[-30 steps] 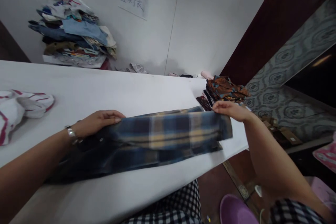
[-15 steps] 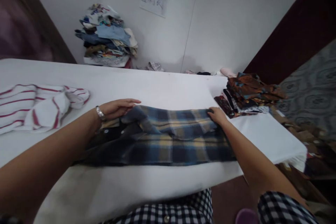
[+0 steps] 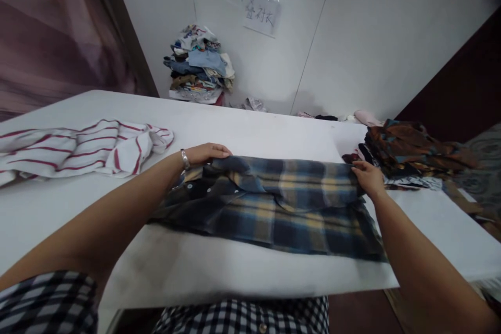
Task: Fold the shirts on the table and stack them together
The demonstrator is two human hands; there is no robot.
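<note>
A plaid shirt in navy, blue and yellow lies lengthwise across the white table, folded over along its far side. Small pale buttons show near its left end. My left hand, with a silver bracelet at the wrist, has its fingers closed on the far edge at that end. At the far right corner, my right hand pinches the cloth between thumb and fingers. The near layer of the shirt spreads flat toward me, below the folded part.
A white garment with red stripes lies crumpled at left. A tall pile of clothes stands behind the table, against the wall. More clothes, a brown patterned one on top, are stacked at right. A paper sign hangs on the wall.
My view has swung left. The left hand's stretched fingers have come down and closed on the shirt's far edge. My right hand still grips its corner, and the folded part looks straighter.
</note>
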